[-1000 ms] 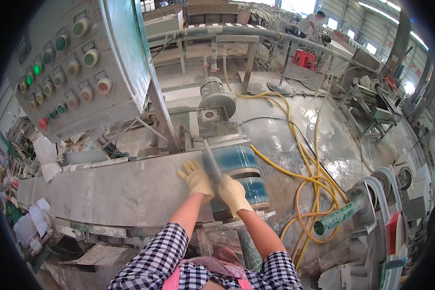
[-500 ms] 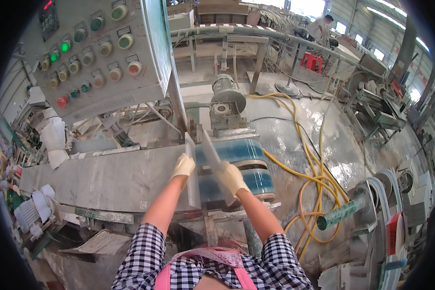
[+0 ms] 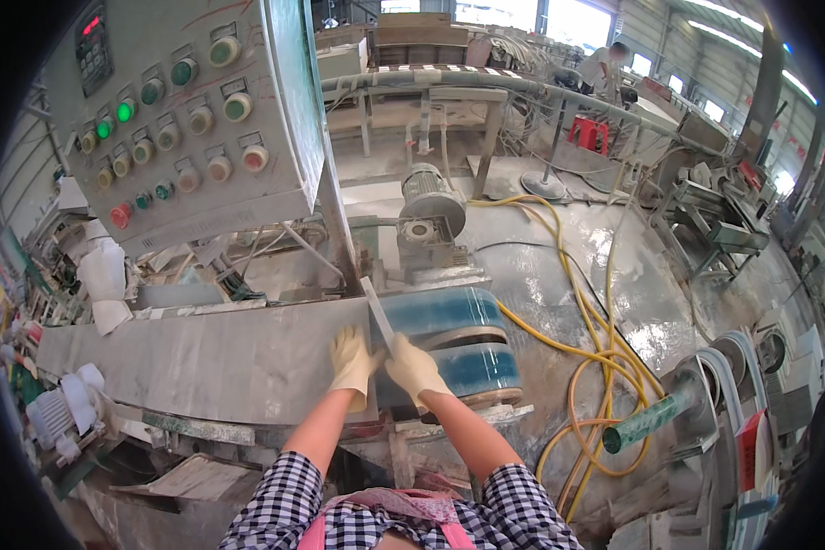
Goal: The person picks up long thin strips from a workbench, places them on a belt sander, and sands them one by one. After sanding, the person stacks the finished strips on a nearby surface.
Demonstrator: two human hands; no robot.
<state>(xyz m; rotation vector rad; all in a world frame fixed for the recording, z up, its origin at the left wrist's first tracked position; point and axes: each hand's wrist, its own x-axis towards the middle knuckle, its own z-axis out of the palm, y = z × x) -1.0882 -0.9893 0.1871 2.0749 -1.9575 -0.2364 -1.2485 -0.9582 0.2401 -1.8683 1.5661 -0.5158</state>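
Note:
My left hand, in a cream glove, lies with its fingers spread on a flat grey slab surface, close to its right end. Just to the right, my right hand, gloved the same way, is closed round a thin pale grey slab stood on edge. Only a narrow side of that slab shows; its lower part is hidden by the glove. It stands at the left end of two wet blue belts, which run side by side over rollers.
A control panel with coloured buttons rises at the upper left. Behind the belts sits a grey motor. Yellow hoses coil over the wet floor at right, near a green pipe. A person stands far off beside a red stool.
The upright slab in my left hand has gone from it, and that hand now rests flat on the grey surface. My right hand has shifted left and slightly down with its slab.

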